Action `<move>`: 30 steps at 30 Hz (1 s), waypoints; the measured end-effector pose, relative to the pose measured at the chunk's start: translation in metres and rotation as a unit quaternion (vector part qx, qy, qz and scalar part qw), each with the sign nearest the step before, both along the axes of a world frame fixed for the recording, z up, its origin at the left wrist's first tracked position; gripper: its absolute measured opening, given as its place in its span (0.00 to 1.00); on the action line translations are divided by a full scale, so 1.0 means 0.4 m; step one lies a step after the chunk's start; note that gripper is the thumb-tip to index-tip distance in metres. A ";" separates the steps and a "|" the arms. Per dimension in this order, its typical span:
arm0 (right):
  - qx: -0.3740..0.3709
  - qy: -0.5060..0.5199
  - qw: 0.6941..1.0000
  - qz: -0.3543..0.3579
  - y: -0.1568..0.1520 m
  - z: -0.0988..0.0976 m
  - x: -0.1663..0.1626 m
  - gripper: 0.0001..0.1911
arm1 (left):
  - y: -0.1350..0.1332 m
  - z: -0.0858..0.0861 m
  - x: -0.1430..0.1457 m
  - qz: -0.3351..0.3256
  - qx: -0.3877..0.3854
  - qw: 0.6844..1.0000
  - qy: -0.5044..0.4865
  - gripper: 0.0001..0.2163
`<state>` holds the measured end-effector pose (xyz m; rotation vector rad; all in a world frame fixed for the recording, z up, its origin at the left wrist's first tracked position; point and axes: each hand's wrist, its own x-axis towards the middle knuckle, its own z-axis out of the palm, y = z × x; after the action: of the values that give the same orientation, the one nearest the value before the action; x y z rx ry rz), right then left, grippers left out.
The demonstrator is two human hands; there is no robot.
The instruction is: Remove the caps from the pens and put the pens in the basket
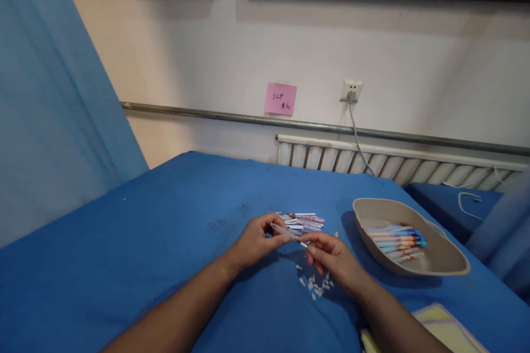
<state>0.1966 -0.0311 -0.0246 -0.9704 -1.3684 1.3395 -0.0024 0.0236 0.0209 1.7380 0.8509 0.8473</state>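
Note:
A slim pen point(284, 230) with a pale, translucent barrel slants between my two hands above the blue cloth. My left hand point(257, 240) pinches its barrel between thumb and fingers. The thumb and fingers of my right hand point(331, 255) close on the other end, where a thin white piece point(303, 244) shows; whether it is part of the pen I cannot tell. Just behind my hands lies a pile of pink and white pen parts point(308, 223). Several small white cone-shaped tips point(317, 287) are scattered on the cloth below my right hand.
A beige plastic basket point(445, 262) on the right holds several blue, orange and pale pens point(397, 240). Yellow material point(449, 325) lies near my right forearm. The blue-covered surface point(136, 253) reaches toward a radiator point(327, 155). A blue curtain point(53, 94) hangs at left.

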 end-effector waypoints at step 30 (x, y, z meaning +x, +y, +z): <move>0.061 -0.005 0.995 -0.083 -0.024 0.028 -0.023 0.27 | -0.072 -0.018 0.066 -0.188 0.053 0.971 0.135 0.09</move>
<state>0.1872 -0.0406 -0.0134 -0.9860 -1.3299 1.1164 0.0238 -0.0051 0.0137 2.0563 0.6265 0.4151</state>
